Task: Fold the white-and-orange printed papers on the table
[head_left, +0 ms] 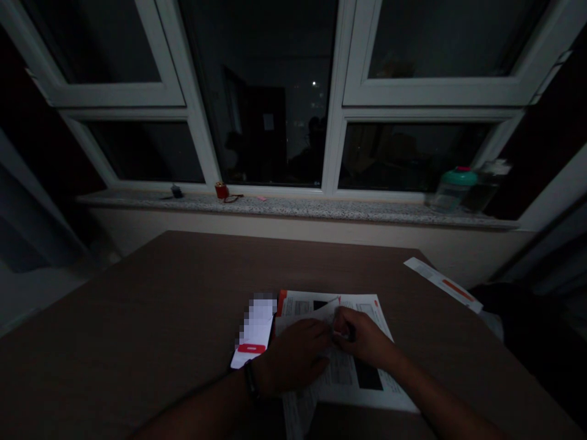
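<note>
An open booklet (394,400) of printed pages with dark picture blocks and orange marks lies on the brown table. One of its pages (298,403) is turned up at an angle and runs under my left hand (298,354). That hand wears a dark wristband and lies over the sheet with its fingers stretched. Close against its fingertips, my right hand (355,333) is closed in a pinch by the sheet's edge. A small dark and reddish bit shows between those fingers, too dim to name. Left of the booklet lies a phone (257,327) with a lit, partly blurred screen.
A paper strip (443,284) with an orange mark lies at the table's right edge. On the stone windowsill (293,206) stand a red container (221,190), a small dark bottle (177,192) and a teal-lidded jar (454,189). The room is dim.
</note>
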The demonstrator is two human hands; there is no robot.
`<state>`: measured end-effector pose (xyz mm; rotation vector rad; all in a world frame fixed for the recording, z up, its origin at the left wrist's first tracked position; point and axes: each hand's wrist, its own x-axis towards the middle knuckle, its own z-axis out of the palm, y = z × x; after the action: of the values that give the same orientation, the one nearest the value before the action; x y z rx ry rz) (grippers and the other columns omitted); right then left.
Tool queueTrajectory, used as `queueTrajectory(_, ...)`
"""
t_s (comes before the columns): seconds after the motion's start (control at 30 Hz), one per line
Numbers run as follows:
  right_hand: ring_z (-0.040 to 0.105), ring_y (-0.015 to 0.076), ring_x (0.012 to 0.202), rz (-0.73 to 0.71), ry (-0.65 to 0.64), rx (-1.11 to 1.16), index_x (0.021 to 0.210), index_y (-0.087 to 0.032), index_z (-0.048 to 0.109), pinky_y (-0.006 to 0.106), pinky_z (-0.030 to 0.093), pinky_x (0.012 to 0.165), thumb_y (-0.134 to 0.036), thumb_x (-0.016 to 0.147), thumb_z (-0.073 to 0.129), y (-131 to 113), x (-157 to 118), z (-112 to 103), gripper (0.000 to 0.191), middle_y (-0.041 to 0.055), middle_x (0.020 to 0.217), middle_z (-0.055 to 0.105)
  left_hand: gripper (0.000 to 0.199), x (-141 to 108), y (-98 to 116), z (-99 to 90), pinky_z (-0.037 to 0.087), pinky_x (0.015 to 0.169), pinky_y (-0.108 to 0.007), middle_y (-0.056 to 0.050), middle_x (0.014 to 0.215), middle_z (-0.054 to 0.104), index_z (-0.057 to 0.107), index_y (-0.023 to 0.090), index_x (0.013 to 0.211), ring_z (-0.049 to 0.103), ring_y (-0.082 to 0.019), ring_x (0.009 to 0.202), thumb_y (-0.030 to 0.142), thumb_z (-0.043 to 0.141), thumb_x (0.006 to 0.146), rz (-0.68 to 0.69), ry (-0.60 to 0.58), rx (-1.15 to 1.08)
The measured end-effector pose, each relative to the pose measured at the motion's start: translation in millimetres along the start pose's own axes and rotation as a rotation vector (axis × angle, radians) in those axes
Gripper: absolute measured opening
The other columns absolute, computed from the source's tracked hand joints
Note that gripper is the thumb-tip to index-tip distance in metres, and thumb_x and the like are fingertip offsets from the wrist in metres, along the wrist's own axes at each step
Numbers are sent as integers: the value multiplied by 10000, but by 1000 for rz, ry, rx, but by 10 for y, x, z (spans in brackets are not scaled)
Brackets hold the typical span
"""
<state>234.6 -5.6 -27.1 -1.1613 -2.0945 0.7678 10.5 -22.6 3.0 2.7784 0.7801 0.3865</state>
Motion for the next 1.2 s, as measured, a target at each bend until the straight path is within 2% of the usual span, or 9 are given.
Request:
queueTrajectory(0.23, 511, 140, 652, 43, 91, -84, 721, -222, 445, 235, 358, 603, -114, 753, 590, 20, 62, 12, 183, -38, 704, 536, 181, 25, 24, -14, 459, 956, -376, -81, 1138, 602, 558, 173, 1071, 563, -247, 1070, 192, 601, 895, -17, 7, 50)
queueTrajectory(0.37, 494, 141, 622, 71, 161, -119, 714, -225, 443, 238, 353, 589, -145, 783, 574, 3, 91, 3, 168, -42, 670, 508, 136, 40, 34, -37, 456, 963, -388, -78, 1133, 607, 552, 181, 1040, 567, -249, 1070, 205, 587, 911, -16, -10, 56)
queueTrajectory(0.5, 513, 150, 620, 100, 210, -107, 732, -225, 467, 245, 364, 590, -177, 792, 575, -1, 93, -7, 133, -37, 663, 521, 205, 29, 32, -33, 435, 1002, -408, -83, 1198, 595, 540, 186, 1107, 544, -255, 1140, 200, 589, 908, -31, -12, 33)
queueTrajectory(0.7, 504, 149, 585, 192, 243, 57, 738, -220, 495, 239, 366, 544, -250, 803, 600, 95, 72, -18, 127, -36, 626, 540, 466, -2, 42, -33, 331, 1116, -431, -115, 1437, 461, 425, 181, 1344, 406, -265, 1334, 188, 585, 906, -28, 37, 1)
queueTrajectory(0.8, 500, 143, 580, 190, 218, 75, 732, -218, 500, 234, 360, 537, -256, 803, 612, 95, 55, -19, 138, -41, 619, 539, 353, 14, 44, -48, 372, 1072, -427, -98, 1333, 543, 488, 188, 1254, 476, -262, 1253, 192, 581, 914, -35, 18, 19)
queueTrajectory(0.93, 518, 137, 618, 83, 103, 18, 748, -215, 532, 232, 380, 576, -210, 799, 618, 37, 18, -8, 101, -31, 683, 575, 124, 47, 25, -43, 441, 959, -385, -60, 1103, 614, 552, 190, 1062, 556, -238, 1063, 197, 561, 939, -42, -6, 74)
queueTrajectory(1.07, 525, 132, 623, 34, 35, -27, 750, -219, 522, 225, 373, 569, -165, 778, 617, -1, -2, 6, 113, -33, 704, 589, 127, 58, 14, -30, 450, 920, -360, -51, 1093, 606, 546, 188, 1065, 549, -232, 1033, 182, 563, 939, -19, -6, 99)
queueTrajectory(1.2, 523, 137, 620, 54, 75, -68, 729, -220, 507, 227, 365, 569, -149, 765, 615, 14, 33, 10, 134, -41, 669, 554, 178, 56, 23, -39, 443, 928, -365, -54, 1129, 595, 534, 194, 1113, 539, -235, 1045, 198, 575, 940, -17, -7, 99)
